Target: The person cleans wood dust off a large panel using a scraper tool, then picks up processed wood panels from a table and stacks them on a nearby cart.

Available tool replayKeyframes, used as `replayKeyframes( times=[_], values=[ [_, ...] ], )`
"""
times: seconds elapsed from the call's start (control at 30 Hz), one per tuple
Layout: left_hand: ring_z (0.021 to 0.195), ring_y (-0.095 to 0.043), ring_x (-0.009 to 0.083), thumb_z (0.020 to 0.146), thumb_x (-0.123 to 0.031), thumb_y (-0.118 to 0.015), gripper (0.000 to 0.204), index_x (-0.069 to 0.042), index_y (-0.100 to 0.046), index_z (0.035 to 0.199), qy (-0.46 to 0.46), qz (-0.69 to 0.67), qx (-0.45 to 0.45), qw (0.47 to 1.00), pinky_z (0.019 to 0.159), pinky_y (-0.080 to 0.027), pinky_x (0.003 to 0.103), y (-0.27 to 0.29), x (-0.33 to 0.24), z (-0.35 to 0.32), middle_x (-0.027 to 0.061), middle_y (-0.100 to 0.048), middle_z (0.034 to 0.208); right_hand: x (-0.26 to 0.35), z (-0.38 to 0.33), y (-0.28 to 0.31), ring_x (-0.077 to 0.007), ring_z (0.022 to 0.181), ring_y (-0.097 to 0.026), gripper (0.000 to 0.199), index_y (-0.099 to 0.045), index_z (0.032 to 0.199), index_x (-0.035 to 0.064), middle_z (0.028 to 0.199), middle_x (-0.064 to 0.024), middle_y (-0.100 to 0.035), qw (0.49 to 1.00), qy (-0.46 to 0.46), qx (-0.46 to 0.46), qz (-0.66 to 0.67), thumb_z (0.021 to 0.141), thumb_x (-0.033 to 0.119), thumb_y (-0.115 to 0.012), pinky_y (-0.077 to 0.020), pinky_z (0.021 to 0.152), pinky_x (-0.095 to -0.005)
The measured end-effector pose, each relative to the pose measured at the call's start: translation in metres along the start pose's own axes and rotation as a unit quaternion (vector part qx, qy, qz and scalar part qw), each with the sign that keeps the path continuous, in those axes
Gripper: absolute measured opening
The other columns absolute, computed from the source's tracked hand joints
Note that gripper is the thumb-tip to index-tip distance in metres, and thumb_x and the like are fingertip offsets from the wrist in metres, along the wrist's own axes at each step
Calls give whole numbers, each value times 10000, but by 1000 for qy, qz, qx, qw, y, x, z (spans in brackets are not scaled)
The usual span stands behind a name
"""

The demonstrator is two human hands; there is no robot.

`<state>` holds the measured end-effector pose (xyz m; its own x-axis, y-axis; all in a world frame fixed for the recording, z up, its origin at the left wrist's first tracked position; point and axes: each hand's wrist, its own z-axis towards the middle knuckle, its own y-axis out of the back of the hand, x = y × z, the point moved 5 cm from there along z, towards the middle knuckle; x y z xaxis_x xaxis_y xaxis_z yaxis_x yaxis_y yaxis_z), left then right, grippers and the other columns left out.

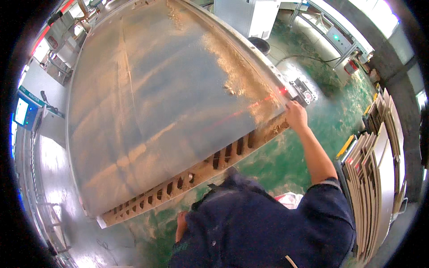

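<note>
My right arm reaches out to the near right corner of a large grey flat machine bed (170,89) dusted with sawdust. There my right hand (296,115) is closed at the corner, just below a metal fitting with a round part (306,92); what its fingers grip is hidden. A red light spot (283,90) shines beside the fitting, and a faint red line runs from it across the bed. Low beside my dark jacket (263,223) hangs my left hand (181,223), mostly covered by the clothing, its fingers not clear.
Slotted openings line the bed's near side (170,186). A heap of sawdust (241,85) lies along its right edge. Several boards (373,178) lean upright at the right. A dark bucket (259,45) stands beyond the bed, and a control screen (21,110) is at the left.
</note>
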<state>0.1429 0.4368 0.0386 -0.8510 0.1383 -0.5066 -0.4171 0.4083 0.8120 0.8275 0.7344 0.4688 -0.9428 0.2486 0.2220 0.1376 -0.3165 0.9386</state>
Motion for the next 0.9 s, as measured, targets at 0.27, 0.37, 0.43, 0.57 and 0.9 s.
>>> replayKeyframes(
  times=[0.27,0.37,0.43,0.57,0.9],
  values=[
    [991,-587,361,865,-265,-492,317,-45,-622,1053,18,81,74,994,876,-458,450,-21,21,3,179,-617,1059,6,-44,-5,-356,823,-612,193,-615,1027,57,941,-159,-600,999,29,6,40,869,138,-539,-499,707,-438],
    [1017,-582,370,858,-297,-501,362,-52,-614,1099,240,-88,56,965,889,-453,464,-21,44,-6,195,-608,1083,17,-50,6,-366,804,-609,189,-608,1022,53,932,-164,-598,996,55,-32,62,874,145,-535,-498,692,-443],
    [1030,-578,375,851,-310,-507,383,-56,-610,1120,329,-165,64,928,887,-454,471,-19,48,-13,203,-603,1097,12,-51,8,-371,890,-605,221,-603,1059,58,1003,-163,-618,997,8,-24,78,863,140,-541,-494,768,-441],
    [965,-586,392,821,-299,-537,337,-50,-619,1032,86,39,94,991,808,-476,484,10,-5,18,198,-613,1035,20,-61,-2,-381,865,-601,209,-587,1065,51,993,-178,-612,995,24,46,82,869,102,-536,-491,753,-440],
    [886,-586,411,797,-235,-553,247,-46,-619,941,3,2,-16,1000,741,-474,495,18,-10,18,219,-609,931,101,-120,3,-383,774,-603,297,-533,1141,20,931,-168,-581,984,83,103,122,862,120,-543,-496,668,-471]
  ],
)
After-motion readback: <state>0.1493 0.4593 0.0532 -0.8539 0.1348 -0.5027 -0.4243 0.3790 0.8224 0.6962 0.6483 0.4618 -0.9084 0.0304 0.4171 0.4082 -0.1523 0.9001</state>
